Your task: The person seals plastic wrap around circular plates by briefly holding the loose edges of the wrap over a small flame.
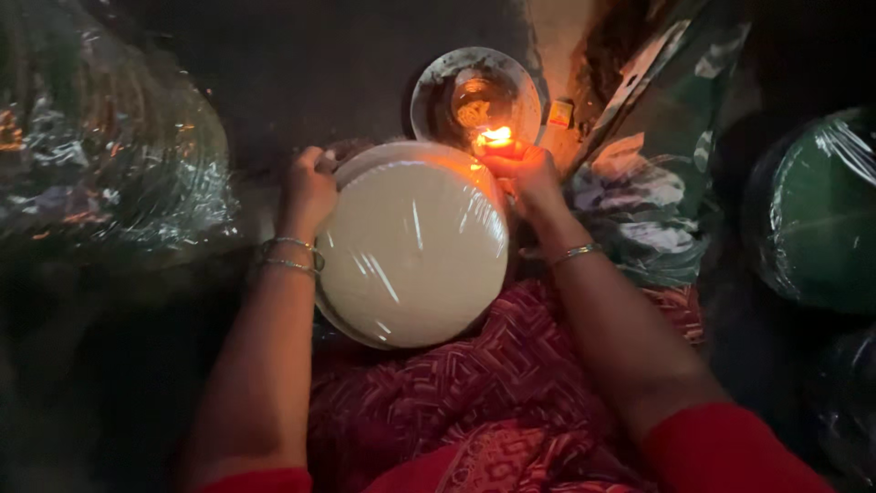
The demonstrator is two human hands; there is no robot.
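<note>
Head cam | plastic-wrapped white plate stack (pixel 412 245) is sitting on the lap | left hand (pixel 308 189) is clamped on its left rim, right hand (pixel 525 173) is pinching its top-right edge beside the flame (pixel 495 137) | wrap could be overmelting, fingers scorching | shiny wrapped bundle (pixel 109 155) is crowding its left, green wrapped stack (pixel 812 215) sitting off right, metal dish (pixel 476 96) just above.
</note>
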